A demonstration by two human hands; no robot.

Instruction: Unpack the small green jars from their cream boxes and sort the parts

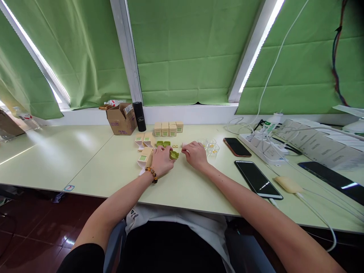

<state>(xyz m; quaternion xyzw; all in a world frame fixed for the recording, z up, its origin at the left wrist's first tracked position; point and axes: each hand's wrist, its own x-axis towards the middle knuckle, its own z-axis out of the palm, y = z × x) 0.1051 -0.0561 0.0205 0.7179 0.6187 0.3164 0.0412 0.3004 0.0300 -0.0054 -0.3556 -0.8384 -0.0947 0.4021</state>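
My left hand, with a beaded bracelet at the wrist, has its fingers curled on a small olive-green case. To the right, my right hand is closed in a pinch at the fingertips; whatever it pinches is too small to make out. Between the hands lie tiny gold-coloured pieces. Just beyond my left fingers sit two more green cases. Small clear containers holding yellowish bits stand beyond my right hand. An opened kraft box lies beside my left hand, with two others behind it.
Several small kraft boxes stand in rows at the back. Behind them are a cardboard carton and a black bottle. On the right lie phones, a power strip, cables and white boxes.
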